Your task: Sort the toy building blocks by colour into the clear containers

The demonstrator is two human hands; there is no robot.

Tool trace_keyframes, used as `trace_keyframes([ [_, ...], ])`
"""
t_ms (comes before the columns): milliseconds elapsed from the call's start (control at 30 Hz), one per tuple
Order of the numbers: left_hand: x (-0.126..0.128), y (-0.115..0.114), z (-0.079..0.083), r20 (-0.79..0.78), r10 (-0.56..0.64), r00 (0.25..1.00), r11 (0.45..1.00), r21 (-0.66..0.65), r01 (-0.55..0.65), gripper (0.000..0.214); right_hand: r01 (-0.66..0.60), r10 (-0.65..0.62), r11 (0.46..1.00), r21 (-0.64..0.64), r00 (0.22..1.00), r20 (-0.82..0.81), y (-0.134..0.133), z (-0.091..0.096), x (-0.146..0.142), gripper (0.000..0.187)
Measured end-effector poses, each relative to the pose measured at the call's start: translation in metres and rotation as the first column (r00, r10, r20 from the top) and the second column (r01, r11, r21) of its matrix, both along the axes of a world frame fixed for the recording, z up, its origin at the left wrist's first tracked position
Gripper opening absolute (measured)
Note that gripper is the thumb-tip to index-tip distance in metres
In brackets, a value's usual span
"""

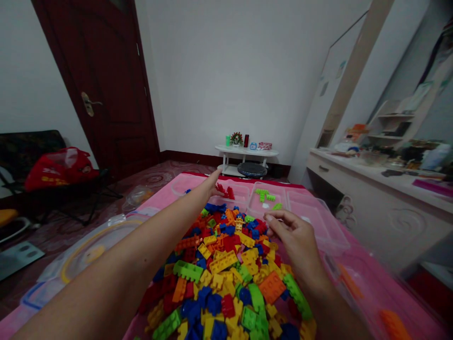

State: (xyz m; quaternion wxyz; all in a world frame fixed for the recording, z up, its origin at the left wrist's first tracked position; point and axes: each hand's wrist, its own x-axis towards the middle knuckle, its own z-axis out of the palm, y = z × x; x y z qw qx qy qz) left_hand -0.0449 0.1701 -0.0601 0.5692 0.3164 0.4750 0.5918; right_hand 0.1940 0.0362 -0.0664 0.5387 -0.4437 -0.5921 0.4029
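My left hand (213,185) reaches far forward over a clear plastic tray (242,192) that holds red toy bricks (226,191). Its visible fingers are apart, and part of the hand is hidden behind the wrist. At the right edge of a big heap of mixed building bricks (222,262), my right hand (293,231) is closed, thumb against fingertips. Whatever sits in that pinch, if anything, is too small to make out. Just beyond it, a second clear compartment holds light green bricks (262,194).
The bricks lie on a pink-covered table (164,191). To the right stands another clear tray (318,219), with orange bricks (393,325) in a container nearer me. A clear lid (92,252) with a yellow ring lies left. A dresser (357,189) flanks the right side.
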Motion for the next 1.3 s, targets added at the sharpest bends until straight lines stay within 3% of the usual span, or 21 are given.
trace_keyframes([
  [133, -0.003, -0.021, 0.000, -0.166, 0.059, 0.984, 0.997, -0.046, -0.068, 0.049, 0.017, -0.017, 1.000, 0.006, 1.000, 0.013, 0.001, -0.001, 0.002, 0.022],
  [300, -0.012, -0.071, -0.002, -0.224, 0.008, 0.975, 0.995, 0.095, 0.013, 0.039, 0.006, -0.006, 1.000, -0.009, 1.000, 0.011, 0.004, -0.001, 0.004, 0.027],
  [400, -0.018, -0.103, -0.009, -0.352, 0.083, 0.932, 0.982, 0.189, -0.016, 0.034, -0.005, 0.005, 1.000, -0.008, 1.000, 0.010, 0.003, 0.001, 0.006, 0.028],
  [500, -0.023, -0.130, -0.022, -0.558, 0.205, 0.804, 0.945, 0.327, -0.014, 0.026, -0.004, 0.004, 1.000, 0.017, 1.000, 0.025, 0.002, 0.002, 0.005, 0.027],
  [600, -0.026, -0.148, -0.038, -0.766, 0.278, 0.579, 0.928, 0.370, 0.044, 0.027, -0.035, 0.034, 0.999, 0.012, 0.999, 0.033, 0.002, -0.004, 0.002, 0.028],
  [700, -0.025, -0.155, -0.052, -0.865, 0.293, 0.408, 0.934, 0.351, 0.072, 0.029, -0.076, 0.076, 0.997, -0.005, 0.996, 0.044, 0.003, -0.014, -0.002, 0.029],
  [967, -0.016, -0.160, -0.059, -0.958, 0.253, 0.134, 0.951, 0.272, 0.147, 0.026, -0.078, 0.079, 0.997, -0.028, 0.996, 0.032, 0.003, -0.025, -0.003, 0.028],
  [1300, -0.015, -0.161, -0.058, -0.964, 0.252, 0.089, 0.952, 0.263, 0.159, 0.024, -0.107, 0.108, 0.994, -0.008, 0.991, 0.077, 0.000, -0.025, -0.005, 0.027],
])
